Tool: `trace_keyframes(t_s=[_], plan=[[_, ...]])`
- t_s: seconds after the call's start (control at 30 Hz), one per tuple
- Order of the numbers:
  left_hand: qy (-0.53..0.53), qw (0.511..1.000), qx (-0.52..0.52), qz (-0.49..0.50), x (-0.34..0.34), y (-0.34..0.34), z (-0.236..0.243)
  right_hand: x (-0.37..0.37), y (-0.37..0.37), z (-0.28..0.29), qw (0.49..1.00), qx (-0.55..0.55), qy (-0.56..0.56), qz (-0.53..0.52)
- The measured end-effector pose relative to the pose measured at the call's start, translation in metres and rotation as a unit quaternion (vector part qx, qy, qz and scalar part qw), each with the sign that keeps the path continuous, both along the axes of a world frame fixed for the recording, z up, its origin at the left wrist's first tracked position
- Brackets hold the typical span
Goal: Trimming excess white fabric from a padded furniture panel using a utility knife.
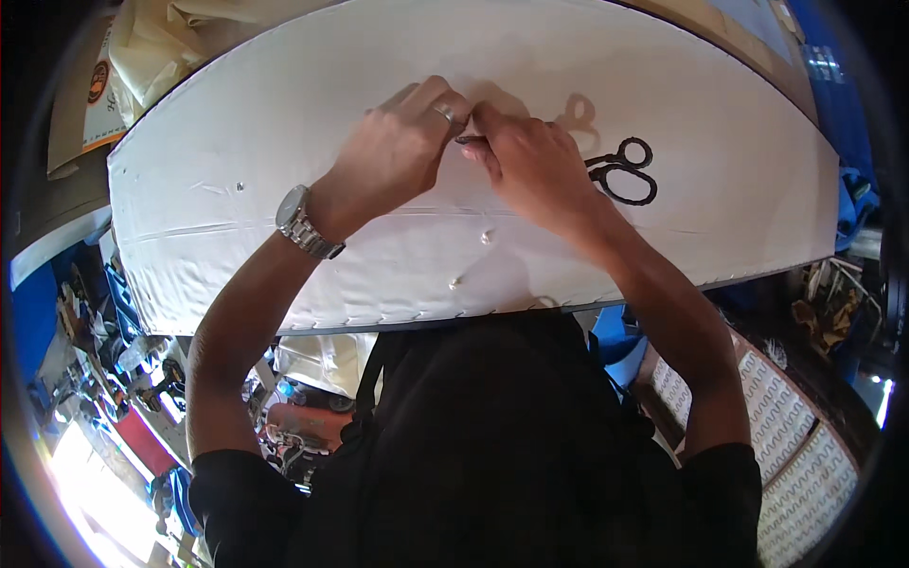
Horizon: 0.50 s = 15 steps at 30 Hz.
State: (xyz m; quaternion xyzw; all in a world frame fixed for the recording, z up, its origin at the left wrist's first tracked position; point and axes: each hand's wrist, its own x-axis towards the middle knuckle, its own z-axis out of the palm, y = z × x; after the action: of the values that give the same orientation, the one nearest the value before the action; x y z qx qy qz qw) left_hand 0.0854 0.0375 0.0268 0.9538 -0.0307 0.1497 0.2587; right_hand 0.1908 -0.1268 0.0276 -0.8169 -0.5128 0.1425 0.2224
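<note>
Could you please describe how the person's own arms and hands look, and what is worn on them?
Both hands are without gloves. The left hand has a silver-coloured ring; on the left wrist is a silver-coloured watch with a link bracelet. The right hand shows no jewellery. Short black sleeves leave both forearms uncovered.

Scissors (598, 174) — blades mostly hidden behind right hand (532, 163); dark bit (466, 140) beside thumb — too small to tell.
</note>
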Motion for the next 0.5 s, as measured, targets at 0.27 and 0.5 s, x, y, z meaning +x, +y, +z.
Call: trace_keyframes(t_s=[0.27, 0.5], plan=[[-0.002, 0.99, 0.111, 0.089, -0.025, 0.021, -0.009, 0.038, -0.076, 0.002, 0.965, 0.12, 0.138, -0.19], [0.097, 0.993, 0.004, -0.069, -0.061, -0.064, -0.01, 0.023, -0.143, 0.034, 0.876, 0.104, 0.335, -0.33]])
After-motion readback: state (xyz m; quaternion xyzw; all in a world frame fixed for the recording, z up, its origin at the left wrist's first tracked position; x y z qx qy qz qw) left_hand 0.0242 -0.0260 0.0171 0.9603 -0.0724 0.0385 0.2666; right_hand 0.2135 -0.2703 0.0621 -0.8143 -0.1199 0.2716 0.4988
